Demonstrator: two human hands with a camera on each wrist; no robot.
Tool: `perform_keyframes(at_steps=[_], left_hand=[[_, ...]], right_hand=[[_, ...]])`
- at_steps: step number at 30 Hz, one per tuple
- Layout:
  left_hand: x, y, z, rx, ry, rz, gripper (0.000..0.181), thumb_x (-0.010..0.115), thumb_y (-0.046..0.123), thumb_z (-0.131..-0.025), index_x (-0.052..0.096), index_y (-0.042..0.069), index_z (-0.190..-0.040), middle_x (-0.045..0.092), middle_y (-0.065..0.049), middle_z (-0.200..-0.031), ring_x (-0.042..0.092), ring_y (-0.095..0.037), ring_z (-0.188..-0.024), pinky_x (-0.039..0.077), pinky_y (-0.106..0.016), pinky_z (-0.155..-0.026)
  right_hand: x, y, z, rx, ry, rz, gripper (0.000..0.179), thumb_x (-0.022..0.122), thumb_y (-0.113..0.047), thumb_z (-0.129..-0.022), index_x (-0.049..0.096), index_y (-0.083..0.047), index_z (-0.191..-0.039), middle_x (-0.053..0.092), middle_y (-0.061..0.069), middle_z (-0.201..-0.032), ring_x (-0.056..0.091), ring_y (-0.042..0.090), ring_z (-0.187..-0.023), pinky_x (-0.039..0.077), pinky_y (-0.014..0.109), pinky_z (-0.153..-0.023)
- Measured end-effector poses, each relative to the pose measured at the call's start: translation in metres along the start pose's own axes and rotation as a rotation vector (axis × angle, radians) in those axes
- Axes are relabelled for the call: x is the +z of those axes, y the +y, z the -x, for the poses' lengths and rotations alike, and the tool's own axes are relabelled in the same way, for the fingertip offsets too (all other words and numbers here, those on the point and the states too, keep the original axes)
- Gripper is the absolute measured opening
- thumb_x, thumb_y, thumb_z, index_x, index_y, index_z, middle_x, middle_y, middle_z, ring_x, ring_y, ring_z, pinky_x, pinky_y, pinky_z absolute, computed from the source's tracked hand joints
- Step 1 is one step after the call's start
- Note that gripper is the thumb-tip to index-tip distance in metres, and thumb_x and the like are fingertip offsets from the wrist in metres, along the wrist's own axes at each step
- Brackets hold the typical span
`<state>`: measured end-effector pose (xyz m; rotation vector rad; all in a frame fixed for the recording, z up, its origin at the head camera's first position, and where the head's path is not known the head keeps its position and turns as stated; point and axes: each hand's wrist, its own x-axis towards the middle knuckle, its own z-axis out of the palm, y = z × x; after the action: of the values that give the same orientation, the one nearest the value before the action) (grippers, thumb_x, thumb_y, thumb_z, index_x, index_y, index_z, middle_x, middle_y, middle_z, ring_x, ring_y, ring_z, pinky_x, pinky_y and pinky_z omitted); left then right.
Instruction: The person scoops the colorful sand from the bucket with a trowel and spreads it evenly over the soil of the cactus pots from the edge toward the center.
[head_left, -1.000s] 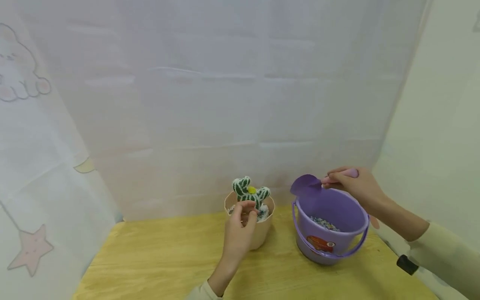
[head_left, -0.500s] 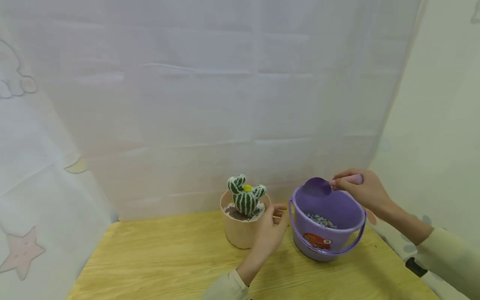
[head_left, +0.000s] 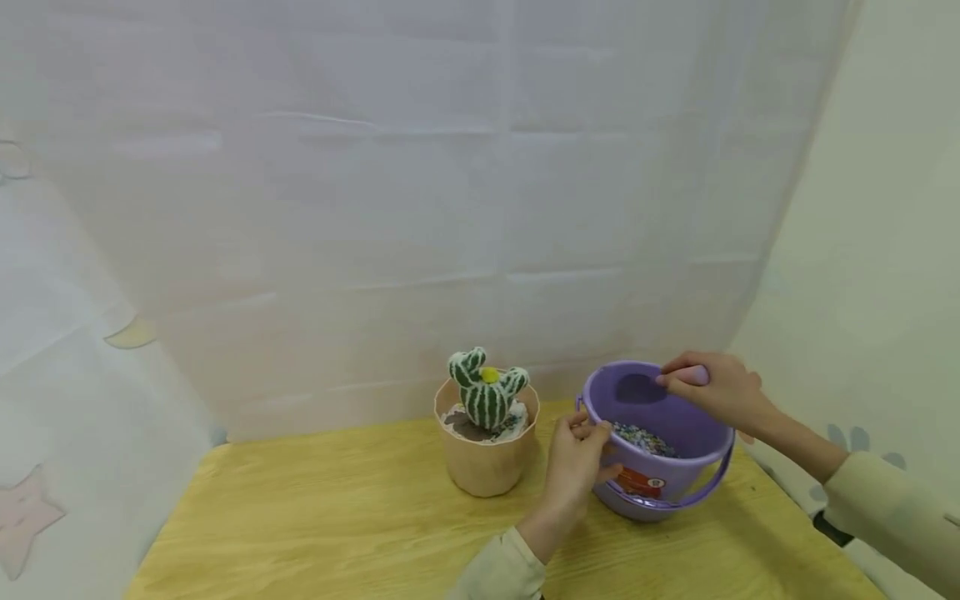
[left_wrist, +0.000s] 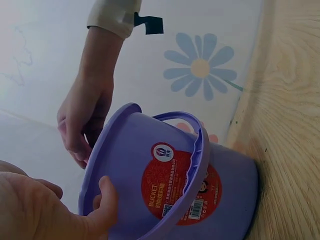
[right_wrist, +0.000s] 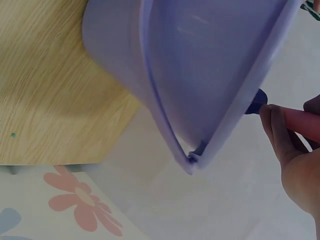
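My right hand [head_left: 716, 387] grips the pink handle [head_left: 696, 376] of a purple toy shovel above the bucket's far rim. The shovel blade [head_left: 637, 388] lies inside the purple bucket [head_left: 693, 425], against its back wall. Small multicoloured bits [head_left: 645, 442] cover the bucket's bottom. My left hand [head_left: 573, 462] is at the bucket's near left rim, fingers loosely bent. In the left wrist view one digit [left_wrist: 106, 197] of it lies in front of the outer wall; firm contact cannot be made out. Left of it stands a crocheted cactus [head_left: 487, 404] in a peach pot [head_left: 483, 467].
The pot and bucket stand near the back of a yellow wooden table [head_left: 330, 508]. Pale wall sheeting [head_left: 375, 208] rises behind them. The bucket's carrying handle [head_left: 705, 492] hangs down at the front. White and grey material fills the pot around the cactus.
My left hand has moved right, from in front of the cactus pot to the bucket's rim. My right hand has lowered the shovel blade from above the rim into the bucket.
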<state>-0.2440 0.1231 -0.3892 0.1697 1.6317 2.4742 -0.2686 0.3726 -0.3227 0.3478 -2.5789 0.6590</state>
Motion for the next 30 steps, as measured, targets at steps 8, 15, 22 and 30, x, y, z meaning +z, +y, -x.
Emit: perform_keyframes(at_steps=[8,15,22,30], left_hand=[[-0.001,-0.004,-0.006,-0.006,0.038,0.091,0.054,0.071,-0.002,-0.089,0.045,-0.002,-0.137,0.049,-0.017,-0.114,0.064,-0.027,-0.095,0.062,-0.042,-0.068],[0.003,-0.004,-0.008,0.010,0.034,0.154,0.058,0.071,-0.008,-0.087,0.045,-0.004,-0.139,0.046,-0.019,-0.115,0.064,-0.030,-0.099,0.062,-0.044,-0.071],[0.007,-0.009,-0.010,0.010,0.050,0.193,0.055,0.070,-0.010,-0.085,0.050,-0.004,-0.136,0.046,-0.018,-0.110,0.063,-0.031,-0.095,0.062,-0.042,-0.071],[0.008,-0.011,-0.014,-0.006,0.058,0.237,0.056,0.071,-0.013,-0.084,0.050,-0.006,-0.137,0.048,-0.019,-0.111,0.065,-0.028,-0.092,0.062,-0.041,-0.072]], right_hand=[[0.022,0.013,-0.006,-0.258,-0.072,-0.027,0.013,0.079,-0.006,-0.087,0.078,-0.012,-0.099,0.074,-0.007,-0.095,0.069,0.018,-0.087,0.053,0.046,-0.080],[0.029,0.019,-0.010,-0.319,-0.146,-0.047,0.017,0.077,-0.001,-0.087,0.077,-0.008,-0.103,0.074,-0.003,-0.099,0.068,0.014,-0.088,0.057,0.035,-0.073],[0.036,0.029,-0.016,-0.483,-0.209,-0.079,0.022,0.074,0.008,-0.082,0.074,-0.003,-0.101,0.072,0.000,-0.092,0.062,0.005,-0.076,0.054,0.026,-0.063],[0.037,0.037,-0.021,-0.605,-0.279,-0.081,0.032,0.075,0.013,-0.077,0.070,-0.012,-0.097,0.065,-0.006,-0.083,0.053,0.000,-0.068,0.049,0.020,-0.057]])
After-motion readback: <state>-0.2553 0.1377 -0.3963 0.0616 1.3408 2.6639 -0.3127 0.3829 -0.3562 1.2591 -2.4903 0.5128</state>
